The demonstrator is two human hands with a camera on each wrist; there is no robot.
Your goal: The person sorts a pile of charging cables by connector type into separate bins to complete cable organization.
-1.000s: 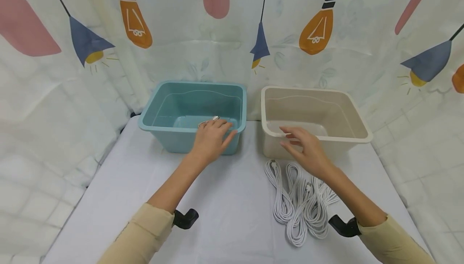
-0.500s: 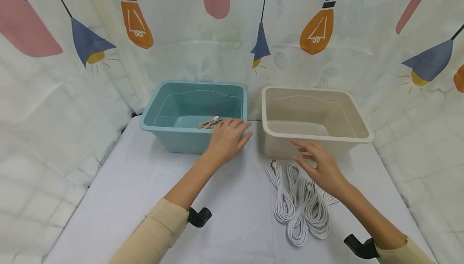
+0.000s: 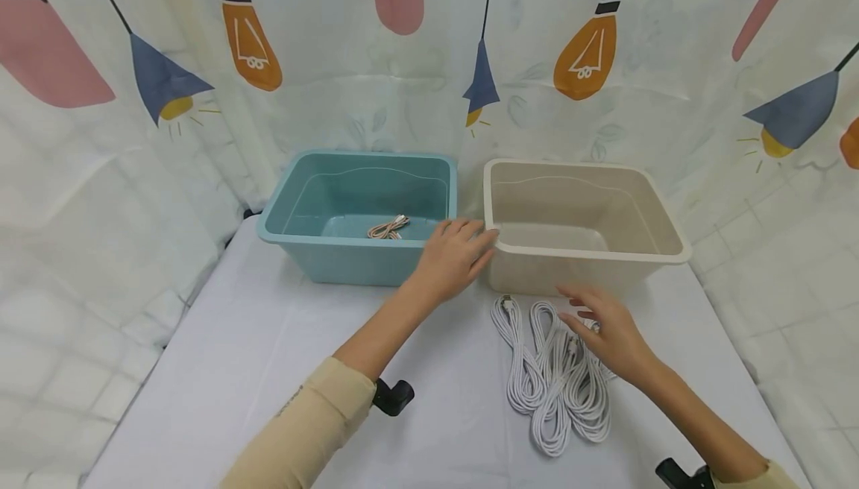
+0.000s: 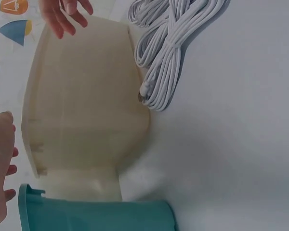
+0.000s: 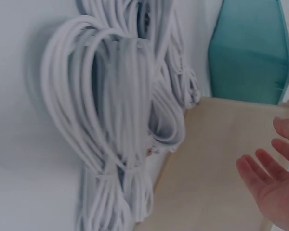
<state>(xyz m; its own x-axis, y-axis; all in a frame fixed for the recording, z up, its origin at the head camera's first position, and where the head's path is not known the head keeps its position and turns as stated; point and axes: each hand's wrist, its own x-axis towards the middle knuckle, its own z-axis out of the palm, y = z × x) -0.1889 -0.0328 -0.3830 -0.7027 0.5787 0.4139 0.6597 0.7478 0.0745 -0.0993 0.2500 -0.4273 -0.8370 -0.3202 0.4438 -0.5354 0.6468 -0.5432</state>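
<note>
My left hand (image 3: 453, 259) hovers before the gap between the teal bin (image 3: 349, 259) and the beige bin (image 3: 570, 269), fingers loosely bent with nothing in them. My right hand (image 3: 614, 336) hangs over the far right part of a pile of white bundled cables (image 3: 557, 392), its fingers relaxed and apart. Inside the teal bin lies a small tied cable (image 3: 387, 229), pinkish-beige with a pale plug. In the right wrist view the white cables (image 5: 96, 86) show as several looped bundles beside the beige bin, and the right hand's fingers hold nothing.
Both bins stand side by side at the back of a table covered in white cloth (image 3: 429, 399). Behind them hangs a curtain (image 3: 429, 101) printed with lamps and bulbs. A black camera mount (image 3: 394, 397) is strapped to the left wrist.
My left hand has moved right, from over the teal bin's front rim to the gap between bins. My right hand has come down and back from the beige bin's rim to the cables.
</note>
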